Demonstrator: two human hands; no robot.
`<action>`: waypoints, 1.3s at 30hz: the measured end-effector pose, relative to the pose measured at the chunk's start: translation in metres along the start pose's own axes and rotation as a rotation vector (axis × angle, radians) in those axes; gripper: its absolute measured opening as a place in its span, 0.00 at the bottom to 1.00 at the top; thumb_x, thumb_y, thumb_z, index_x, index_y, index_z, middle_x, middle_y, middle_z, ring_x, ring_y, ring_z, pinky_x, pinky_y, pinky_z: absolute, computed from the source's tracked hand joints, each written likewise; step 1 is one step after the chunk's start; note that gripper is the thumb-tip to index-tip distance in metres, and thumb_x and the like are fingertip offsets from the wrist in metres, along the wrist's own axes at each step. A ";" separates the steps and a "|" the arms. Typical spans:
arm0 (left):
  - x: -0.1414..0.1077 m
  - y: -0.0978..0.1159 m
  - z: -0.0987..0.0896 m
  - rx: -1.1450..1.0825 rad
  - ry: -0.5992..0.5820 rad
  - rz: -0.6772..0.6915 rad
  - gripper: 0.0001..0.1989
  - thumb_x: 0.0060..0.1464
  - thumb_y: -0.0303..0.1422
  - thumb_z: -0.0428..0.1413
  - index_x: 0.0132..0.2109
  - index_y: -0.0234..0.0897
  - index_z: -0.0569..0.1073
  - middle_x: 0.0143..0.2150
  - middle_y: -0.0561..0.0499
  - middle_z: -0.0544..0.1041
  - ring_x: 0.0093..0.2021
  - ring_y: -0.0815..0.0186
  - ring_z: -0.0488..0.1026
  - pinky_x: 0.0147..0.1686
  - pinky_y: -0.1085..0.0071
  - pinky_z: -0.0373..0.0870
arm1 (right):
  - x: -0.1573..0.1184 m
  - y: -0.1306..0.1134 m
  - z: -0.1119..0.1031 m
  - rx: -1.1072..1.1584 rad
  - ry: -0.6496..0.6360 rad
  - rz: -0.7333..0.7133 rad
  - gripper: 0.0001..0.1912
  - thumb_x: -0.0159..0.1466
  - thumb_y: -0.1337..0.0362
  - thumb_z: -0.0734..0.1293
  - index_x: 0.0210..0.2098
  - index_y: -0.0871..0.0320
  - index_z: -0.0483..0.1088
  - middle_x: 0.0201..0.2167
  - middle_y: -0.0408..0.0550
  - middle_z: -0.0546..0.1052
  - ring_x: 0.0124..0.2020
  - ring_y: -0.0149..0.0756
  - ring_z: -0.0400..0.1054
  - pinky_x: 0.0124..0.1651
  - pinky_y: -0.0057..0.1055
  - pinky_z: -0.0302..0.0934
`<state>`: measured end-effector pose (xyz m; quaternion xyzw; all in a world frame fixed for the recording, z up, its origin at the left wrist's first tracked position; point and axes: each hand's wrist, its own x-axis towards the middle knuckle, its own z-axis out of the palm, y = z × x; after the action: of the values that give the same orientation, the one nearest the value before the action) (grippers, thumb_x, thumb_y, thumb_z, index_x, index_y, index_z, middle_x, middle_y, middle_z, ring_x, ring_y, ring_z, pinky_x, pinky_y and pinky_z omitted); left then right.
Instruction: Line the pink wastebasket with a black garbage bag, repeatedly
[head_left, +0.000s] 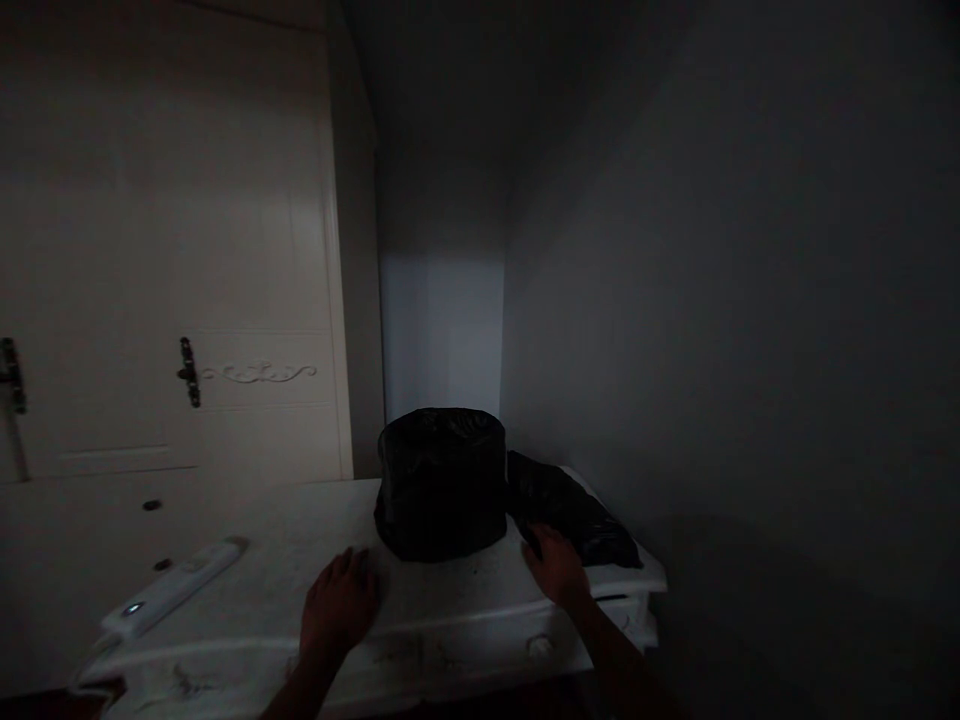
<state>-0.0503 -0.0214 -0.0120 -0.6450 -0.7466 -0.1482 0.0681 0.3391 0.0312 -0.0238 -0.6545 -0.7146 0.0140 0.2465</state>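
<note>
**My right hand at the slack black bag, my left hand on the white dresser**

A grey wall (720,300) takes up the whole right side, meeting a paler stretch at the far corner. On the far left stands a cream wardrobe (255,250), its side panel dropping to the dresser's far edge. The white dresser (300,530) spreads across the near part, with a wavy front edge; its right end comes close to the wall, and dark marks show on the drawer fronts.

On the dresser, just right of the middle and towards the far side, sits a round black bundle (442,490). It is upright, drum-shaped, wrapped in crinkled plastic with a dull shine, and its rim is puckered. Just to its right lies a slack black bag (574,505), wrinkled and low, slanting from the far left to the near right corner of the dresser.

At the left end rests a white strip (176,590) with a small glowing spot; it is too dim for me to read any marking there. White surface runs between it and the bundle, giving sideways room.

My left hand (343,600) is palm down near the front edge, loose, fingers slightly bent. My right hand (556,565) meets the bag's near left side; I cannot tell whether its fingers pinch the plastic.

Smaller still are the wardrobe's scrolled relief (262,374), a dark handle (189,372) and a pale drawer knob (540,648).
</note>
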 end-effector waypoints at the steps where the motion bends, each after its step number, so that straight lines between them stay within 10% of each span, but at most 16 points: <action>1: 0.000 0.000 0.000 0.008 0.002 -0.005 0.25 0.65 0.37 0.46 0.65 0.39 0.70 0.68 0.40 0.70 0.69 0.51 0.64 0.65 0.53 0.60 | 0.000 0.000 0.001 0.000 0.001 0.003 0.30 0.70 0.56 0.58 0.67 0.61 0.67 0.65 0.56 0.72 0.67 0.47 0.64 0.70 0.39 0.55; 39: -0.003 0.006 -0.010 0.098 -0.031 -0.026 0.27 0.68 0.37 0.41 0.68 0.34 0.68 0.72 0.38 0.66 0.69 0.50 0.65 0.65 0.55 0.62 | 0.000 0.001 0.001 0.003 -0.002 -0.013 0.30 0.71 0.55 0.57 0.67 0.63 0.67 0.66 0.57 0.72 0.67 0.48 0.64 0.71 0.39 0.54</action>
<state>-0.0448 -0.0269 -0.0029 -0.6332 -0.7623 -0.1025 0.0860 0.3397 0.0317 -0.0246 -0.6496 -0.7190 0.0141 0.2468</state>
